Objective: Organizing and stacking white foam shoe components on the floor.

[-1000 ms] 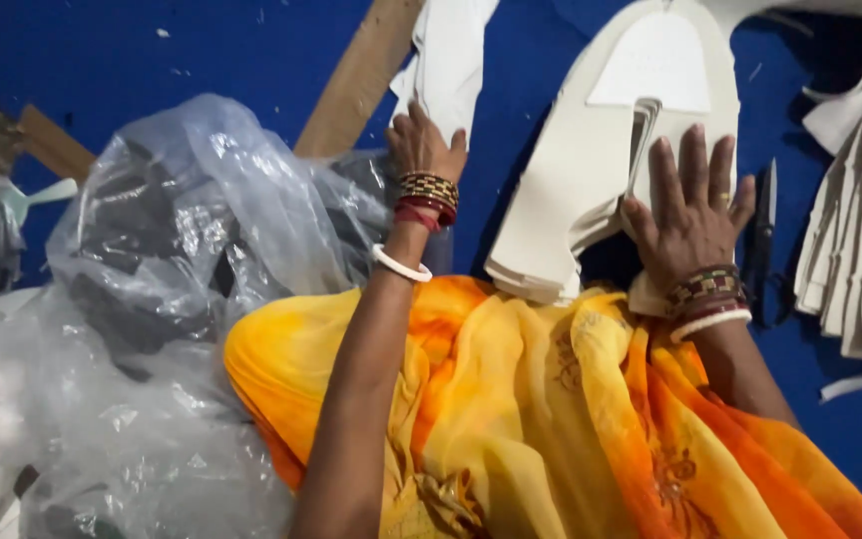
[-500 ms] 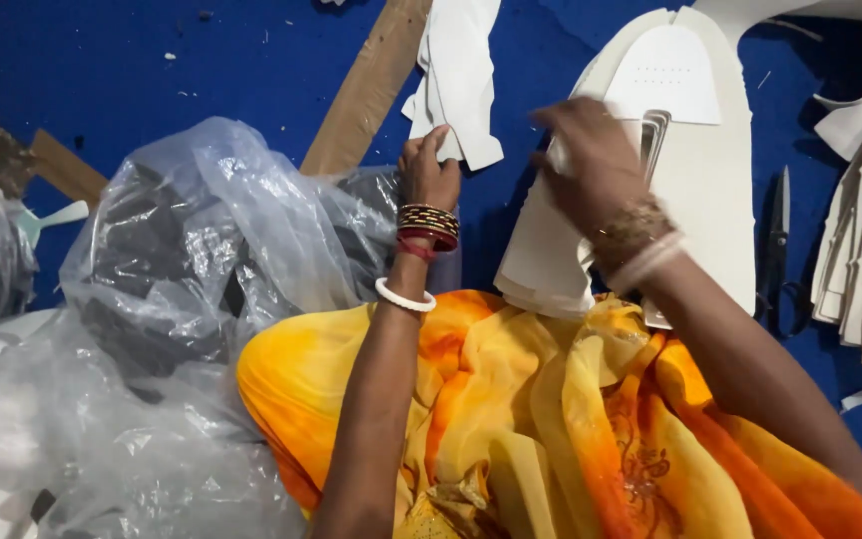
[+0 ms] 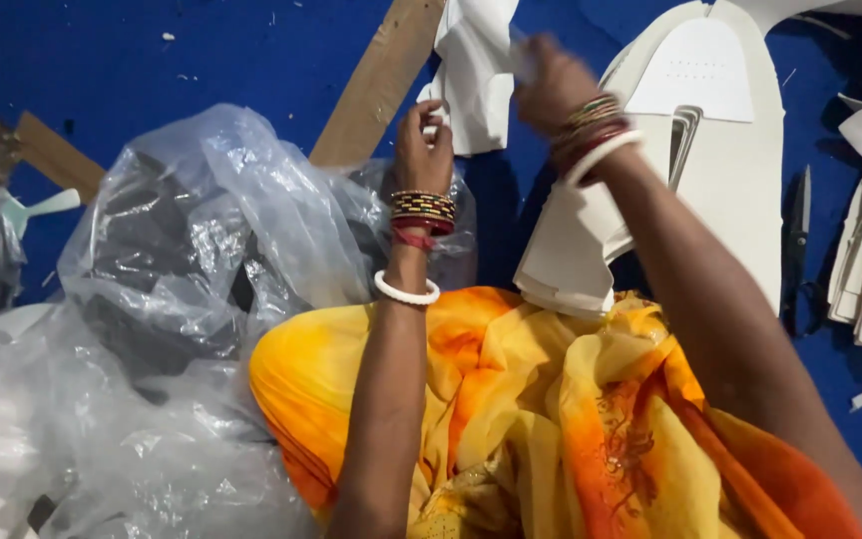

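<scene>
Single head-worn view, looking steeply down from above person's lap. Close range: yellow-orange cloth [image 3: 571,429] fills near edge, blue floor [image 3: 202,60] far. Both forearms enter from bottom, reaching away. No second view, so no shared area.

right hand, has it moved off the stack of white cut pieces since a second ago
Yes. The right hand has lifted off the white stack and gone up and left, now gripping the white piece that the left hand also holds.

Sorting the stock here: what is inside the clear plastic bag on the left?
Through the crumpled clear plastic bag only dark, greyish shapes show, blurred by folds and glare. Their kind and number cannot be told.
</scene>
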